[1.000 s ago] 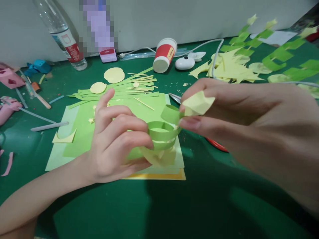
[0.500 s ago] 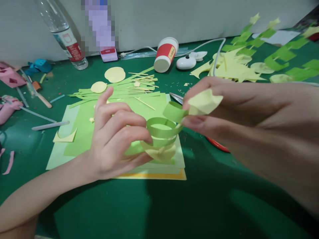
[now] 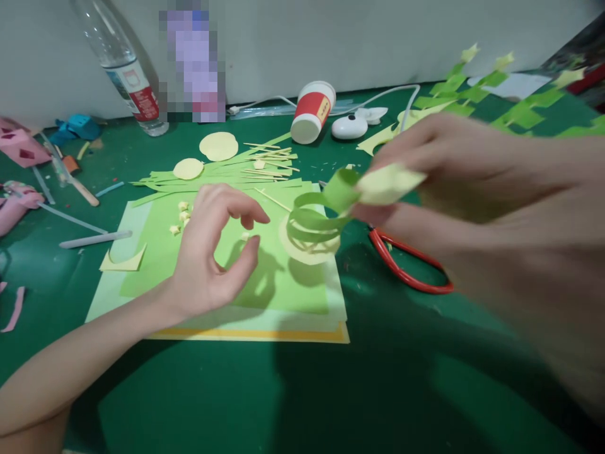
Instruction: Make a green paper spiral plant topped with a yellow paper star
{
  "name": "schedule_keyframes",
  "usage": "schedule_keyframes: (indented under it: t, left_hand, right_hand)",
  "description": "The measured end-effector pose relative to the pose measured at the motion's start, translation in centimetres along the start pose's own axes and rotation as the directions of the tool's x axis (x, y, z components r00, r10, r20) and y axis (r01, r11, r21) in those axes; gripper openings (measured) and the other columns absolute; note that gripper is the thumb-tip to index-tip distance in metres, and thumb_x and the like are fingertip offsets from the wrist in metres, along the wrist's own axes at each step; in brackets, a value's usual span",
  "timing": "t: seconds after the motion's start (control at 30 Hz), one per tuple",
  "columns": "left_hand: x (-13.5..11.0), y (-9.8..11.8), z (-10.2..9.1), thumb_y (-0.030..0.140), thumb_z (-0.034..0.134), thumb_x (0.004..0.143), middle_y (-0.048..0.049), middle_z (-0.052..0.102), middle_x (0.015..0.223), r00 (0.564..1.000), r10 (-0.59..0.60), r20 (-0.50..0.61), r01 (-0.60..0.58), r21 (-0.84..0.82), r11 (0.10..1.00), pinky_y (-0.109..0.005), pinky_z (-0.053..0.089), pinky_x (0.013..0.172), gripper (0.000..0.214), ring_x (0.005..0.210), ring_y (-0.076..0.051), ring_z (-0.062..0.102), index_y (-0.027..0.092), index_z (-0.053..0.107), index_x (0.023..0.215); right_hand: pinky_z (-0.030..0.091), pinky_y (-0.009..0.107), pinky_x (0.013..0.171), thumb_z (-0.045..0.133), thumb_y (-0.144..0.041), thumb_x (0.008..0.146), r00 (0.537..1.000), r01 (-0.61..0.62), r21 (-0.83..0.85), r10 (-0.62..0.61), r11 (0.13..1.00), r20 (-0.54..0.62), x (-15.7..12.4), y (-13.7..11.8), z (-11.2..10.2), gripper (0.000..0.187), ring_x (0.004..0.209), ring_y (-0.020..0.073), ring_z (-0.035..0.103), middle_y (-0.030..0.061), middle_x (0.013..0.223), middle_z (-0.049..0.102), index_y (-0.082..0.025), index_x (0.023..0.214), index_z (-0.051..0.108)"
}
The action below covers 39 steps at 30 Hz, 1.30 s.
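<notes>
My right hand pinches the end of a coiled green paper strip, which has a pale yellow piece at the pinched end. The coil hangs above a stack of green and yellow paper sheets. A pale yellow disc sits at the coil's bottom. My left hand hovers over the sheets just left of the coil, fingers curled apart, holding nothing. Red-handled scissors lie on the green mat under my right hand.
Behind the sheets lie cut green strips, yellow discs and thin sticks. A tipped red-and-white paper cup, a white device and a plastic bottle stand at the back. Green and yellow paper chains fill the right; pink crafts sit at the left.
My left hand let go of the coil and opened. My right hand lifted the strip up and right, so the coil now hangs from it, and the scissors' handle is uncovered.
</notes>
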<state>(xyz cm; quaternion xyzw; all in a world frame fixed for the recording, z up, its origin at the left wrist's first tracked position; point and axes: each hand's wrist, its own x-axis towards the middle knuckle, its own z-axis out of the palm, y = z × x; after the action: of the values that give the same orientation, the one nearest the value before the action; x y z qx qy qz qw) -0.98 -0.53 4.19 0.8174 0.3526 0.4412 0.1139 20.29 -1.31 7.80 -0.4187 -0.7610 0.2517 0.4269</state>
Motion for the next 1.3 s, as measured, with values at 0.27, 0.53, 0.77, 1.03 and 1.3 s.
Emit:
schedule_keyframes:
  t: [0.27, 0.53, 0.77, 1.03, 1.3]
  left_hand:
    - [-0.4, -2.5, 1.0, 0.024, 0.065, 0.075, -0.0006, 0.055, 0.086, 0.93, -0.266, 0.253, 0.301, -0.112, 0.947, -0.031, 0.04, 0.077, 0.016, 0.084, -0.016, 0.051, 0.021, 0.054, 0.087]
    - [-0.8, -2.0, 2.6, 0.025, 0.07, 0.071, -0.0005, 0.054, 0.08, 0.896, -0.364, 0.255, 0.395, -0.078, 0.916, -0.03, 0.039, 0.073, 0.013, 0.084, -0.017, 0.05, 0.02, 0.061, 0.079]
    - [-1.1, -3.1, 3.4, 0.022, 0.071, 0.071, 0.0003, 0.051, 0.071, 0.89, -0.389, 0.237, 0.433, -0.175, 0.884, -0.033, 0.037, 0.07, 0.004, 0.078, -0.017, 0.049, 0.022, 0.068, 0.074]
    - [-1.2, -2.9, 3.6, 0.023, 0.071, 0.071, 0.0004, 0.05, 0.067, 0.902, -0.376, 0.211, 0.418, -0.212, 0.884, -0.034, 0.037, 0.067, 0.001, 0.075, -0.016, 0.048, 0.023, 0.07, 0.071]
    - [-1.0, -2.9, 3.5, 0.022, 0.071, 0.069, 0.0007, 0.055, 0.069, 0.89, -0.412, 0.195, 0.443, -0.152, 0.884, -0.033, 0.039, 0.068, 0.005, 0.075, -0.016, 0.049, 0.023, 0.068, 0.065]
  right_hand:
    - [0.04, 0.028, 0.064, 0.065, -0.017, 0.073, 0.994, 0.011, 0.009, -0.012, 1.0, 0.109, 1.2, 4.2, 4.0, 0.007, 0.072, 0.0123, 0.052, 0.0014, 0.074, 0.06, -0.019, 0.068, 0.068]
    - [0.039, 0.027, 0.067, 0.065, -0.016, 0.071, 0.993, -0.056, 0.117, 0.043, 0.992, 0.113, 0.9, 5.2, 4.9, 0.006, 0.074, 0.0119, 0.052, 0.0008, 0.073, 0.059, -0.02, 0.069, 0.07]
    - [0.038, 0.027, 0.065, 0.067, -0.013, 0.069, 0.992, -0.075, 0.117, 0.061, 0.99, 0.114, 1.0, 5.4, 4.8, 0.008, 0.074, 0.012, 0.051, 0.0009, 0.073, 0.058, -0.019, 0.065, 0.069]
    - [0.039, 0.029, 0.067, 0.066, -0.013, 0.07, 0.991, -0.063, 0.098, 0.051, 0.993, 0.123, 0.9, 5.5, 5.1, 0.007, 0.077, 0.0135, 0.052, 0.0012, 0.075, 0.058, -0.019, 0.068, 0.07]
    - [0.039, 0.027, 0.063, 0.065, -0.021, 0.074, 0.981, -0.066, -0.082, 0.079, 0.994, 0.175, 0.9, 3.1, 0.9, 0.012, 0.073, 0.012, 0.051, 0.0021, 0.081, 0.061, -0.017, 0.086, 0.064]
